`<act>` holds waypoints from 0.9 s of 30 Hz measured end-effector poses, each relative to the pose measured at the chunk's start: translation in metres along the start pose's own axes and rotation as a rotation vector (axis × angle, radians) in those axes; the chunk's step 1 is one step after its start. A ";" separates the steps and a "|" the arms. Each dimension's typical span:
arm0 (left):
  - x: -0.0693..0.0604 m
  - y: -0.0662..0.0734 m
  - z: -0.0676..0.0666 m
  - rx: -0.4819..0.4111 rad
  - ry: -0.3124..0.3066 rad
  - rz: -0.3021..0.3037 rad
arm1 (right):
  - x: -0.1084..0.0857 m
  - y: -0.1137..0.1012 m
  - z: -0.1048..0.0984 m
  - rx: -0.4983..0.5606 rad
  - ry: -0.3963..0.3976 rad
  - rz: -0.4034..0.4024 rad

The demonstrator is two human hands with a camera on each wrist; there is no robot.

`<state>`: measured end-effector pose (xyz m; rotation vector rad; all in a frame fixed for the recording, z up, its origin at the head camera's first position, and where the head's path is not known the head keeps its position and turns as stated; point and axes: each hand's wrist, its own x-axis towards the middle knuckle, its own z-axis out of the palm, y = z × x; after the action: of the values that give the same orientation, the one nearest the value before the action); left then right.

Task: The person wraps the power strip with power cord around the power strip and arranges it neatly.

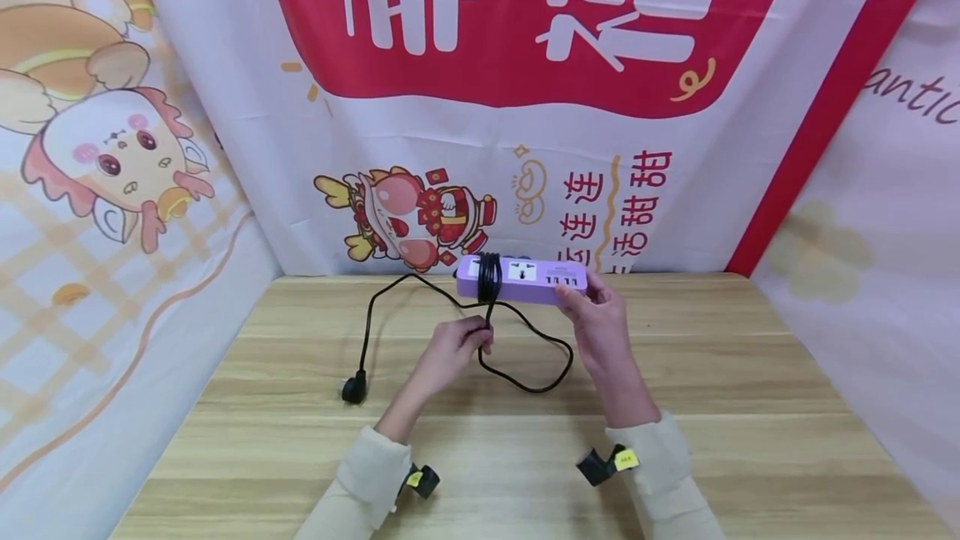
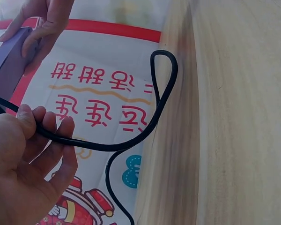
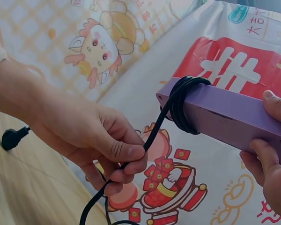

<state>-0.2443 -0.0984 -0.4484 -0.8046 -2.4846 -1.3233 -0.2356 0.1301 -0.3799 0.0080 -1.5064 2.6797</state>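
Note:
A purple power strip [image 1: 542, 293] is held up above the table's back edge, its right end gripped by my right hand [image 1: 602, 332]. Several turns of black cord [image 1: 490, 277] wrap around the strip's left part. Below those turns, my left hand [image 1: 450, 352] pinches the cord between thumb and fingers. In the right wrist view the cord runs taut from the turns on the strip [image 3: 234, 117] down to the left hand [image 3: 107, 145]. The loose cord makes a loop in the left wrist view. The black plug [image 1: 354, 387] lies on the table at the left.
The wooden table [image 1: 712, 457] extends around and in front of both hands. Behind it hangs a white cloth with red print [image 1: 495, 65], and patterned cloths stand at the left [image 1: 97, 215] and right [image 1: 862, 215].

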 end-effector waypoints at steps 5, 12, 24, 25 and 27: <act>-0.001 -0.002 0.000 -0.007 0.014 0.001 | -0.005 0.000 0.003 -0.054 -0.021 0.029; -0.002 -0.007 -0.005 -0.017 0.061 0.013 | -0.012 0.000 0.010 -0.100 -0.090 0.010; -0.006 -0.012 -0.026 0.014 0.183 0.082 | -0.013 -0.005 0.006 -0.235 -0.261 -0.042; -0.007 -0.012 -0.026 0.015 0.178 0.092 | -0.014 -0.005 0.005 -0.240 -0.264 -0.041; -0.008 -0.014 -0.025 0.009 0.163 0.102 | -0.014 -0.006 0.002 -0.246 -0.274 -0.039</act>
<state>-0.2468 -0.1281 -0.4472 -0.7771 -2.2910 -1.2871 -0.2213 0.1301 -0.3744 0.4011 -1.8815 2.5251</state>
